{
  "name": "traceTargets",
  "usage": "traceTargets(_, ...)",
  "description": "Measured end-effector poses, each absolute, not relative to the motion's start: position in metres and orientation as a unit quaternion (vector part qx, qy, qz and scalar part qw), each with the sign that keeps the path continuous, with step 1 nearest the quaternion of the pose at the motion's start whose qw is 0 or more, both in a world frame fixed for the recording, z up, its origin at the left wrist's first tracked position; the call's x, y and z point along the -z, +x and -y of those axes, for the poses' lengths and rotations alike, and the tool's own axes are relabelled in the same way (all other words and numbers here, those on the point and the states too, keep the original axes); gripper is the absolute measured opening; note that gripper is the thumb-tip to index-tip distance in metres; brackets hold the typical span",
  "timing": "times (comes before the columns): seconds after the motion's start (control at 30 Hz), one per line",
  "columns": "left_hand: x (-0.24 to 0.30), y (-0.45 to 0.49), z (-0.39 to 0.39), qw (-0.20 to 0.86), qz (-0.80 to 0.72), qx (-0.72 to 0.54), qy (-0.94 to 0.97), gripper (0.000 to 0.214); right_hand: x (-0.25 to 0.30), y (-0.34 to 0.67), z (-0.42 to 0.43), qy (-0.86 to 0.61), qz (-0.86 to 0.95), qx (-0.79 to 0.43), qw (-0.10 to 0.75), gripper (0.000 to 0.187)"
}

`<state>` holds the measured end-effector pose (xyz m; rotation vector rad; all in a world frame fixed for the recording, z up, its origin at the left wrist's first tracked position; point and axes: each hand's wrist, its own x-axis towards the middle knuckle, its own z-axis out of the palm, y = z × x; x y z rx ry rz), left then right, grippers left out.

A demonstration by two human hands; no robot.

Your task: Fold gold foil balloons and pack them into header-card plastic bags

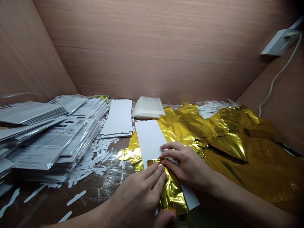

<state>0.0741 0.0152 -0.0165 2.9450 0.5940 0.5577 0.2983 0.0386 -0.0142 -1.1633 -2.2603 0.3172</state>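
1. Left hand [139, 194]: fingers [154, 174] flat on the foil strip [172, 190], slightly spread, pressing down. Thumb sits low, by the strip's near end. No clear pinch.
2. Right hand [187, 164]: fingers lie close together, tips at the strip's far edge where it meets the card [149, 139]. Thumb hidden, so pinch or no pinch can't be told.
3. Strip lies across the card's near end, crumpled, near the desk's front edge, about mid-width. Card rests on the gold sheet [237, 142], its far end clear of the hands.
4. Handling: flat finger pads suit this foil. They spread the load; fingertip pressure would likely dent it. Smoothing out from the middle should help avoid trapping creases. Card needs holding square.
5. Left side of desk [47, 202]: packets [52, 133] in loose piles, white die-cut scraps [87, 167] beside them.
6. Back edge: card stack [117, 117] and clear sleeves [148, 107], just beside each other, both well clear of the hands.
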Motion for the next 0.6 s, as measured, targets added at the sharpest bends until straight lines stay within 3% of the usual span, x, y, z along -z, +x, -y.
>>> traceTargets(0.37, 0.012, 0.076, -0.014, 0.093, -0.229, -0.155, 0.957, 0.064, 0.007, 0.302, -0.048, -0.488, 0.812, -0.146, 0.286, 0.026)
traceTargets(0.47, 0.011, 0.075, -0.014, 0.102, -0.229, -0.142, 0.958, 0.065, 0.000, 0.304, -0.058, -0.558, 0.738, -0.247, 0.288, 0.042)
traceTargets(0.6, 0.010, 0.074, -0.013, 0.124, -0.237, -0.139, 0.953, 0.066, -0.009, 0.302, -0.073, -0.600, 0.575, -0.431, 0.351, 0.065)
